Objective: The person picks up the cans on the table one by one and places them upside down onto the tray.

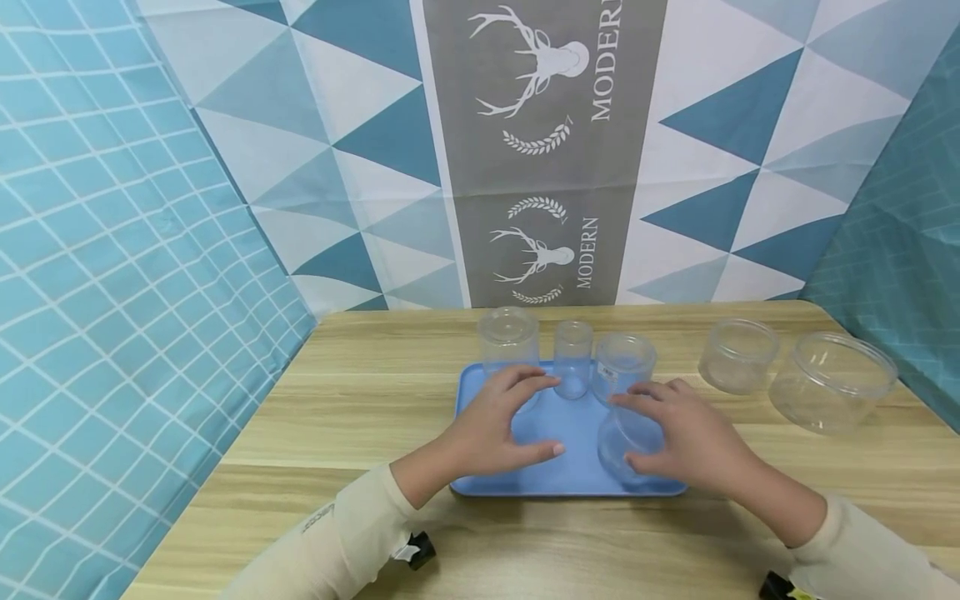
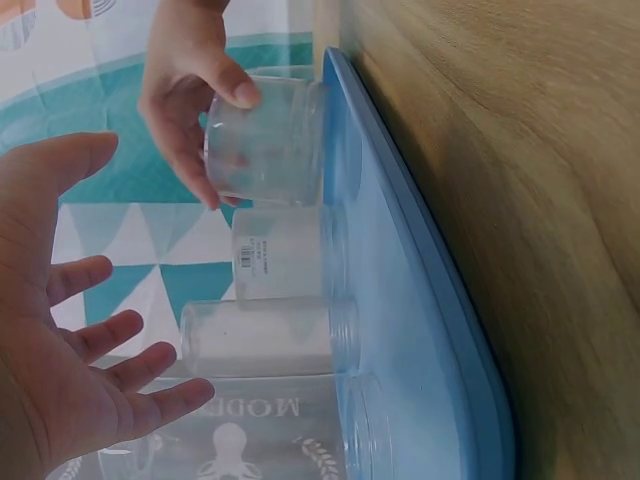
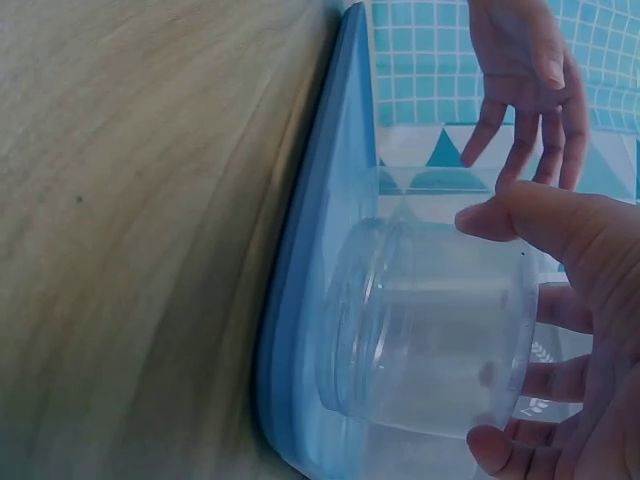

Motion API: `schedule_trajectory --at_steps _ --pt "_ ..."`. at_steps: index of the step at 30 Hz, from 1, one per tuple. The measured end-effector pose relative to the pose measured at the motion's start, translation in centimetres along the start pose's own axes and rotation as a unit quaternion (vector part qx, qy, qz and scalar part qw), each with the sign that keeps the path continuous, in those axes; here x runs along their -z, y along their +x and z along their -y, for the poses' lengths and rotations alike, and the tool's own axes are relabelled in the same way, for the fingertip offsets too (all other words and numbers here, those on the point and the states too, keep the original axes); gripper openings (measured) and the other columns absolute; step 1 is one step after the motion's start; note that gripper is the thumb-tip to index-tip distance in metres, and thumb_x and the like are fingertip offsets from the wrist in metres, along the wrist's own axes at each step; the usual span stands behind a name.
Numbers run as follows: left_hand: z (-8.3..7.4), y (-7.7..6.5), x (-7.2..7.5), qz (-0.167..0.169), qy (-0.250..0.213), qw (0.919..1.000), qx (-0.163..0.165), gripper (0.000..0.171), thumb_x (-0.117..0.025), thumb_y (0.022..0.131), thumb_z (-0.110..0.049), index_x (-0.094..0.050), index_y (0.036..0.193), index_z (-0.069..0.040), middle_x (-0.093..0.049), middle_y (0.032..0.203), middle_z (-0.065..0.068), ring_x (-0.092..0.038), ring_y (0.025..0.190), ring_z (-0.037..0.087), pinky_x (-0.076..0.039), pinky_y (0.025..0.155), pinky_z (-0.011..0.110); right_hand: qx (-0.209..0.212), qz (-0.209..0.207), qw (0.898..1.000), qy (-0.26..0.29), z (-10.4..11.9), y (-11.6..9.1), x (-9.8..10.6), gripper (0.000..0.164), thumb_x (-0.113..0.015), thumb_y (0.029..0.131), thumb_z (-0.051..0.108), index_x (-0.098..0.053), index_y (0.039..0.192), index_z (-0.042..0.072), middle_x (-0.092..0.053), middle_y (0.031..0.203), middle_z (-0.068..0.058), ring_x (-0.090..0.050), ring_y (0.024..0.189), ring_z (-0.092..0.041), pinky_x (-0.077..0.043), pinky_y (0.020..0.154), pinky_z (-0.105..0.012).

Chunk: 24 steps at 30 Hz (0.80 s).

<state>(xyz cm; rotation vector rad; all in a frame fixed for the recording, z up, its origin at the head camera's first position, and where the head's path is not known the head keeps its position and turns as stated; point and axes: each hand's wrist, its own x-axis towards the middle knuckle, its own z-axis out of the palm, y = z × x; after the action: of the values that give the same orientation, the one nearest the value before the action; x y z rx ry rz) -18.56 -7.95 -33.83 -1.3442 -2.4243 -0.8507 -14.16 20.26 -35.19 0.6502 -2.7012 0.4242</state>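
Observation:
A blue tray (image 1: pixel 555 462) carries several clear plastic jars. At its front right corner stands a wide jar (image 3: pixel 440 320), threaded rim down on the tray. My right hand (image 1: pixel 690 433) grips this jar near its upper end, thumb on one side and fingers on the other. Over the tray's left part, my left hand (image 1: pixel 491 425) hovers with spread fingers and holds nothing. Behind it is a tall jar (image 1: pixel 504 340), partly hidden by that hand. A narrow jar (image 1: pixel 573 360) stands in the back middle, beside a jar with a small label (image 1: pixel 624 367).
Right of the tray, on the wooden table (image 1: pixel 360 400), stand a low clear jar (image 1: pixel 738 358) and a wider clear container (image 1: pixel 832 383). A patterned cloth (image 1: pixel 360 183) hangs behind the table's back edge, with blue checked cloth (image 1: pixel 112 250) on the left.

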Motion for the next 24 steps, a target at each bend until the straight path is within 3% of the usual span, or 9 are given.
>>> schedule_trajectory --at_steps 4,11,24 --pt "0.1 0.3 -0.3 0.009 0.006 0.9999 -0.010 0.069 -0.076 0.080 -0.042 -0.052 0.139 -0.015 -0.049 0.137 0.008 -0.046 0.126 0.019 -0.044 0.101 0.040 0.010 0.010 1.000 -0.006 0.0 0.1 -0.5 0.062 -0.085 0.065 0.035 -0.069 0.123 0.021 -0.063 0.121 -0.011 -0.057 0.096 -0.029 -0.050 0.058 -0.034" --pt "0.0 1.0 -1.0 0.020 0.004 0.9996 -0.017 0.069 -0.077 0.080 -0.041 -0.052 0.139 -0.014 -0.049 0.136 0.006 -0.046 0.126 0.018 -0.044 0.102 0.038 0.012 0.020 0.999 -0.025 0.0 0.2 -0.8 0.062 -0.085 0.065 0.036 -0.069 0.122 0.018 -0.063 0.121 -0.012 -0.056 0.096 -0.028 -0.051 0.059 -0.034" --pt "-0.1 1.9 -2.2 0.030 -0.008 0.9995 -0.010 0.067 -0.076 0.082 -0.039 -0.052 0.138 -0.013 -0.050 0.136 0.004 -0.047 0.125 0.016 -0.044 0.102 0.035 -0.008 0.024 1.000 -0.011 -0.3 -0.3 -0.9 0.071 -0.087 0.065 0.042 -0.066 0.125 0.012 -0.059 0.128 -0.018 -0.056 0.110 -0.037 -0.055 0.075 -0.052"
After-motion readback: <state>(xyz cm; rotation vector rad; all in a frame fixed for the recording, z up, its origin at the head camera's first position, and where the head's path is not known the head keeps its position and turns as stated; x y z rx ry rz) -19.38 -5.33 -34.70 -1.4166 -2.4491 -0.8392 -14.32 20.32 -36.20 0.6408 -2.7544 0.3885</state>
